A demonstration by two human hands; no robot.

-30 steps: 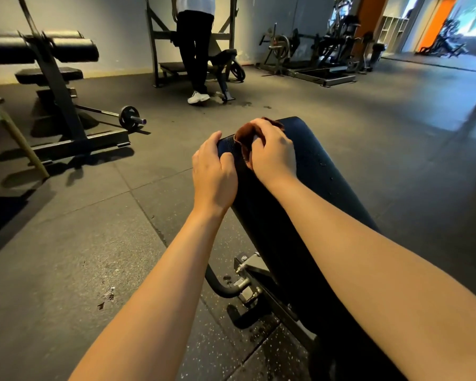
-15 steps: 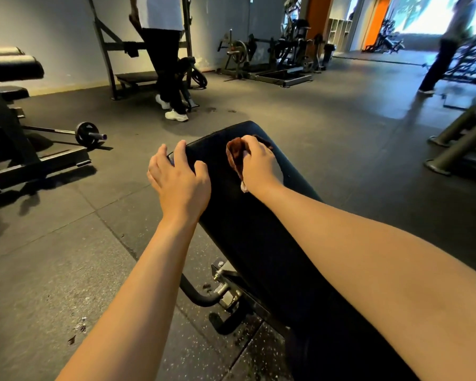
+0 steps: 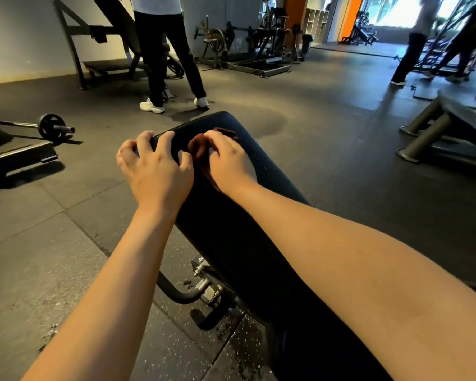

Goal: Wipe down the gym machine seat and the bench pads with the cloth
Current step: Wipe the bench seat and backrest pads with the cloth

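A long black bench pad [image 3: 261, 160] runs away from me down the middle of the view. My right hand [image 3: 228, 160] grips a crumpled brown cloth [image 3: 199, 148] and presses it on the pad near its far end. Most of the cloth is hidden under the fingers. My left hand [image 3: 155, 169] sits at the pad's left edge beside the cloth, its fingers curled over that edge.
A person in black trousers and white shoes [image 3: 173, 64] stands just beyond the bench by a rack. A barbell [image 3: 51, 127] lies on the floor at the left. A metal frame [image 3: 434, 130] stands at the right. Another person [image 3: 412, 48] walks far right.
The view has swung to the right. My right hand has drawn the cloth a little back along the pad. My left hand's fingers have spread and curled over the pad's edge.
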